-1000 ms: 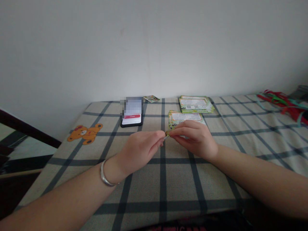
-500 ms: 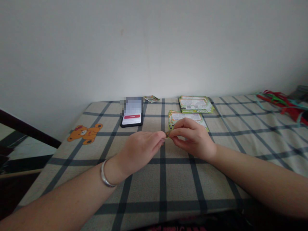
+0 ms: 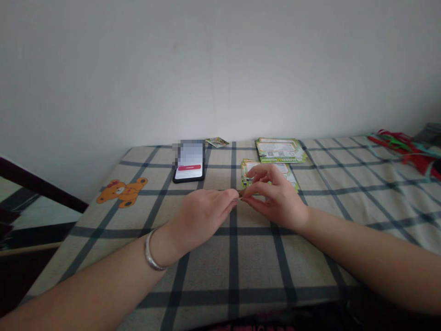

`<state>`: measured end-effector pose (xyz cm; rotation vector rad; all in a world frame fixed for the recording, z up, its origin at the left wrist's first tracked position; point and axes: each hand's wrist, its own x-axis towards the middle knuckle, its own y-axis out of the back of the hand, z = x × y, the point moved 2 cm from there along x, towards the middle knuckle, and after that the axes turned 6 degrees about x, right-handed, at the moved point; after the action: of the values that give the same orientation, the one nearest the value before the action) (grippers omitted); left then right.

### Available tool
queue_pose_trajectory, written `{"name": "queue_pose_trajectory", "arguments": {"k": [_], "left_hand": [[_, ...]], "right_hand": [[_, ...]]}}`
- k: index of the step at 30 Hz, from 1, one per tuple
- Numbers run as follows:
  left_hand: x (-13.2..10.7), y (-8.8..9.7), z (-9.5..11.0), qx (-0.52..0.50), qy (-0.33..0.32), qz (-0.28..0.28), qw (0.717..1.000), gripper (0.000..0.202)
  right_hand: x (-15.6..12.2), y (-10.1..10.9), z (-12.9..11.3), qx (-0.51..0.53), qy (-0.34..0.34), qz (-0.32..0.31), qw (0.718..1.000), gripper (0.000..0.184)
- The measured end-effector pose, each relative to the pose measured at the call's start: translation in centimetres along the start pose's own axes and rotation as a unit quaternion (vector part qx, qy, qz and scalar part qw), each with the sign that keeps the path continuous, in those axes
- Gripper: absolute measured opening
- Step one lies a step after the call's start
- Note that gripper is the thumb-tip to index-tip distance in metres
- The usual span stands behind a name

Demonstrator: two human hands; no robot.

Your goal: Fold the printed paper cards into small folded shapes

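Above the checked tablecloth (image 3: 206, 271), my left hand (image 3: 206, 214) is closed, fingers pressed together, with a silver bangle on its wrist. It grips a small thin flat piece (image 3: 241, 195), mostly hidden by the fingers; what kind it is I cannot make out. From the other side, my right hand (image 3: 279, 197) pinches the same piece between thumb and index finger, its other fingers raised. Just behind the right hand lies a stack of green-edged printed cards (image 3: 244, 171), partly covered by it. A second stack of such cards (image 3: 280, 148) lies further back.
Left of the cards lies a phone (image 3: 189, 174) with a lit screen. A small folded printed packet (image 3: 217, 142) is by the wall. An orange bear figure (image 3: 126, 192) shows flat on the cloth at left. Red and green ribbons (image 3: 406, 147) are heaped far right.
My right index and other fingers have lifted and spread slightly, while the thumb and finger stay at the piece. The left hand is nearly still.
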<state>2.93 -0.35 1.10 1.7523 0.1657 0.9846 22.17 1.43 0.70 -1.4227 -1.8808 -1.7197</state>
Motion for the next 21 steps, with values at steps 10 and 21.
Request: {"name": "queue_pose_trajectory", "arguments": {"k": [10, 21], "left_hand": [[-0.15, -0.06, -0.18, 0.020, -0.001, 0.009, 1.000, 0.018], [-0.23, -0.34, -0.26, 0.023, 0.004, -0.012, 1.000, 0.020]], "right_hand": [[0.07, 0.37, -0.06, -0.068, 0.027, 0.002, 0.997, 0.005], [0.04, -0.18, 0.75, 0.014, -0.088, -0.013, 0.996, 0.023]]}}
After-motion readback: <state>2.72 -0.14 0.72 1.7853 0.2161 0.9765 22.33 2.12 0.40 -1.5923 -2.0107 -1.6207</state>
